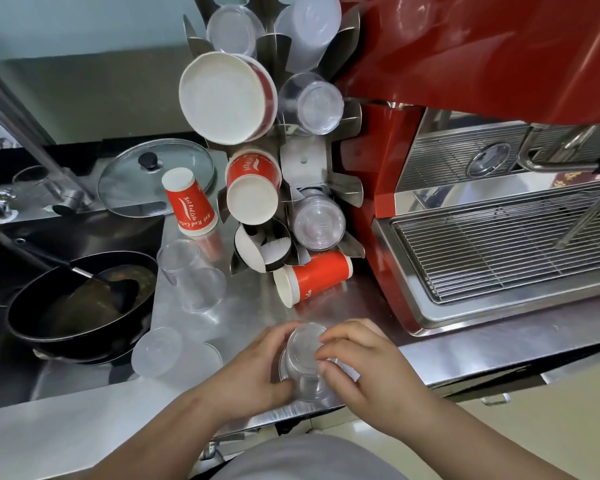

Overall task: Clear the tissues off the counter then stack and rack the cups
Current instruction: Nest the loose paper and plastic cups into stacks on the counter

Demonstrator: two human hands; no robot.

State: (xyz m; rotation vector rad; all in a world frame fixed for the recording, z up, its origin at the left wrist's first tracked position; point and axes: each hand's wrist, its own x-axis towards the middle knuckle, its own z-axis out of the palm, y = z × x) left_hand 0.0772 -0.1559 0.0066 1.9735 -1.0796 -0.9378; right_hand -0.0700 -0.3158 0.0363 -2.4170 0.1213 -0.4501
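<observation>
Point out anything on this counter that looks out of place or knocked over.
A red paper cup lies on its side at the foot of the cup rack. Clear plastic cups sit loose and tilted by the sink edge. Both hands, left and right, hold another clear cup.

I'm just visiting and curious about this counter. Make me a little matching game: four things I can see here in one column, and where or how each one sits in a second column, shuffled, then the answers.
Things
1. clear cup
2. red paper cup
3. glass lid
4. black pan

Places or states
A. lying on its side on the counter, by the foot of the cup rack
B. down in the sink, with a dark ladle in it
C. held between the left hand and the right hand
D. flat on the counter behind an upside-down red cup

Pairs: 1-C, 2-A, 3-D, 4-B
</observation>
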